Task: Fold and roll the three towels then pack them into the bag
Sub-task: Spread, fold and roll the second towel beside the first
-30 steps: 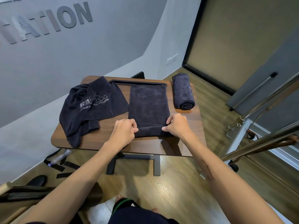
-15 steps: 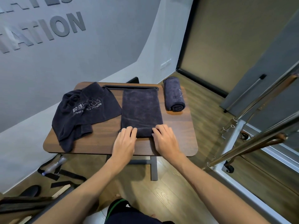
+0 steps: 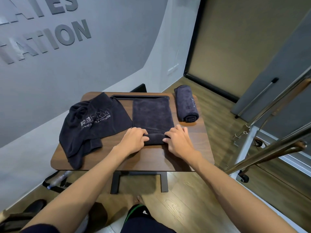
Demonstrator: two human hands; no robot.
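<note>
A dark grey terry towel folded into a long strip (image 3: 152,115) lies mid-surface, its near end rolled up. A finished dark grey towel roll (image 3: 186,103) lies to its right. A crumpled dark towel with pale lettering (image 3: 90,125) lies left.

head view: the only one, worn on the person's head | faces forward and steeply down over both forearms | near, the wooden table (image 3: 151,163) fills mid-frame | wide-angle, wall lettering (image 3: 42,31) bends at upper left, floor (image 3: 193,207) and own knees at the bottom edge
</note>
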